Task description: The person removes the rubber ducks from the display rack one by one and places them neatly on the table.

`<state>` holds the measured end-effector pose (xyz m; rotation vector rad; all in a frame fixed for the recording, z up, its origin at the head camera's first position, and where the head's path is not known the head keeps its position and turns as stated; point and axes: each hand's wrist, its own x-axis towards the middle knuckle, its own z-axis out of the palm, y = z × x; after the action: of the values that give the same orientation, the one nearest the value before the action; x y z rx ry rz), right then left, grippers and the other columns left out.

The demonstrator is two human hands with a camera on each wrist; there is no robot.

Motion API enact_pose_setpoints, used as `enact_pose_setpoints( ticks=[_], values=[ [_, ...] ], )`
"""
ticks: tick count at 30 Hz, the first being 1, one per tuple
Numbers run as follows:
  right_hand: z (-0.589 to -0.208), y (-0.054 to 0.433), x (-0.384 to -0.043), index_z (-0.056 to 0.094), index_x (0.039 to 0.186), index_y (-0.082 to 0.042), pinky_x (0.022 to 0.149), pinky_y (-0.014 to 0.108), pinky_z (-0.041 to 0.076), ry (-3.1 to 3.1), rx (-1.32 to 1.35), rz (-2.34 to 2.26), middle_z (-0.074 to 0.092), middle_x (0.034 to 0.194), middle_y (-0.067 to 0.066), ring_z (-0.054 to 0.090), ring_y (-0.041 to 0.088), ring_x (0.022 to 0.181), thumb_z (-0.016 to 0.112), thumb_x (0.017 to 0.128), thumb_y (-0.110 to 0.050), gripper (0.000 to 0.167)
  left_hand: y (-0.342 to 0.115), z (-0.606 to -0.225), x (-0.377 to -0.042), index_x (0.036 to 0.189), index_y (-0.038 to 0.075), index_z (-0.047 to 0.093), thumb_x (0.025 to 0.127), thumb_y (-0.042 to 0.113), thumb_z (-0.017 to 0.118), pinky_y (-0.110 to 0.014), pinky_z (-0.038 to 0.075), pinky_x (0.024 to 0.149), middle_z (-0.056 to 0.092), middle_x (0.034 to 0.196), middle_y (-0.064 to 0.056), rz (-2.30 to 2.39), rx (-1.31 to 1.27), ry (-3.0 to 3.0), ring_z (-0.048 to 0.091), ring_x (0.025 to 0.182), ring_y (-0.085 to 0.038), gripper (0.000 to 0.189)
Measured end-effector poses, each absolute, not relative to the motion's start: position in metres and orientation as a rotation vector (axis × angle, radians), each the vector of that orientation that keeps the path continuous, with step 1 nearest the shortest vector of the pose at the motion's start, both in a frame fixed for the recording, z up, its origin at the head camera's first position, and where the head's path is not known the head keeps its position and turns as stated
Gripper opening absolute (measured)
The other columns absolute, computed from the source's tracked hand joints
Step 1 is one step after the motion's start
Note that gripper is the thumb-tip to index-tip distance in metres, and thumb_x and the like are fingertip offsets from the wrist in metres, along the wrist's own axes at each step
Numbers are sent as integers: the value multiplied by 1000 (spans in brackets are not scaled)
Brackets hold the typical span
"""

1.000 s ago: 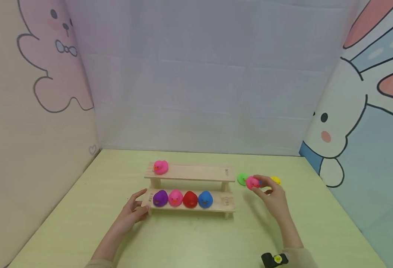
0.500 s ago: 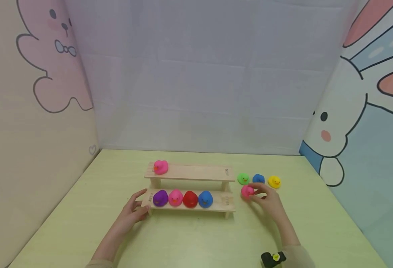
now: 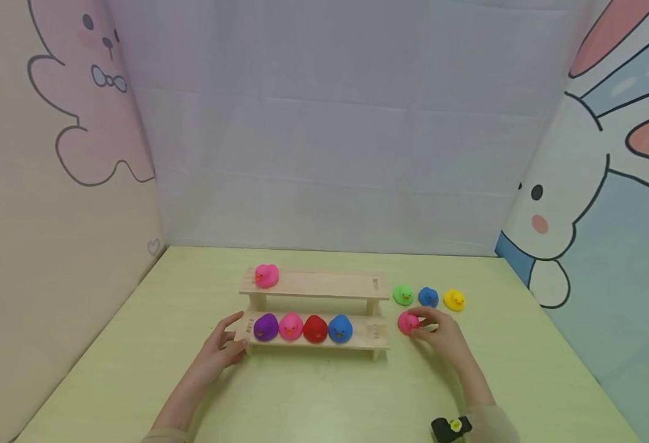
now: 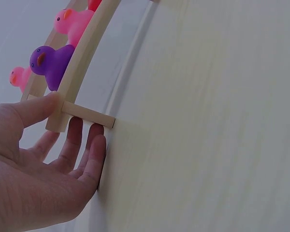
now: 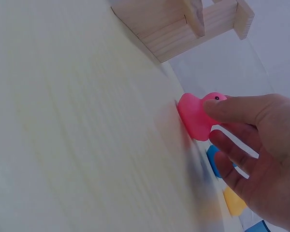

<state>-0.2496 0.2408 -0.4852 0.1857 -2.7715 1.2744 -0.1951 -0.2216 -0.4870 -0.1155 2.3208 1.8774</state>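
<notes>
A person is sitting or standing at a pale table (image 3: 313, 400), both hands working around a two-step wooden stand (image 3: 324, 285). The left hand (image 3: 215, 354) is gripping the stand's left end: its thumb is pressing on the lower step while the curled fingers are bracing beneath, against the leg. It is probably steadying the stand so that nothing is tipping.

Off the stand's right end, the right hand (image 3: 440, 335) is pinching a pink toy duck (image 3: 407, 323) between thumb and fingertips, the thumb lying on its head; the other fingers are curving loosely behind. I can't tell whether the duck is touching the table or hanging just over it. That light hold is likely enough for something so small.

On the lower step a purple duck (image 3: 266, 328), a second pink duck (image 3: 291, 327), a red duck (image 3: 315, 330) and a blue duck (image 3: 341, 329) are standing close in a row, seemingly packed from the left to save room. One more pink duck (image 3: 267, 276) is sitting at the upper step's left end. Behind the right hand, green (image 3: 403, 295), smaller blue (image 3: 428, 297) and yellow ducks (image 3: 454, 300) are waiting on the table, within easy reach.

Dark markings are showing near the plank ends, too small to read; no brand is legible.
</notes>
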Motion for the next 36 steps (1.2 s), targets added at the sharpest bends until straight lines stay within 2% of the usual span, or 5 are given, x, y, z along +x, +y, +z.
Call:
enact_pose_setpoints(
  ticks=[7, 20, 28, 36],
  values=[
    [-484, 241, -248, 67, 121, -9, 82, 28, 54, -2770, 184, 1275, 69, 122, 15, 64, 25, 99, 74, 86, -6, 36, -221, -486, -197, 154, 23, 29, 98, 12, 57, -34, 55, 92, 54, 132, -21, 1880, -134, 2322, 63, 109, -21, 63],
    [-482, 239, -244, 66, 122, -9, 84, 30, 54, -2785, 133, 1266, 68, 123, 16, 63, 26, 101, 73, 87, -6, 36, -222, -489, -196, 155, 18, 26, 99, 12, 56, -39, 56, 93, 53, 134, -24, 1877, -92, 2327, 63, 109, -22, 64],
    [-483, 240, -244, 67, 121, -9, 82, 29, 55, -2782, 157, 1260, 69, 119, 14, 63, 25, 100, 74, 86, -6, 36, -221, -486, -195, 154, 23, 29, 98, 12, 57, -36, 56, 93, 53, 134, -21, 1872, -141, 2329, 63, 109, -21, 63],
    [-473, 238, -244, 63, 128, -8, 87, 36, 56, -2760, 171, 1240, 66, 128, 14, 60, 31, 110, 73, 88, -11, 41, -220, -486, -194, 155, 19, 27, 99, 10, 56, -36, 55, 91, 53, 133, -23, 1879, -119, 2324, 62, 109, -22, 64]
  ],
)
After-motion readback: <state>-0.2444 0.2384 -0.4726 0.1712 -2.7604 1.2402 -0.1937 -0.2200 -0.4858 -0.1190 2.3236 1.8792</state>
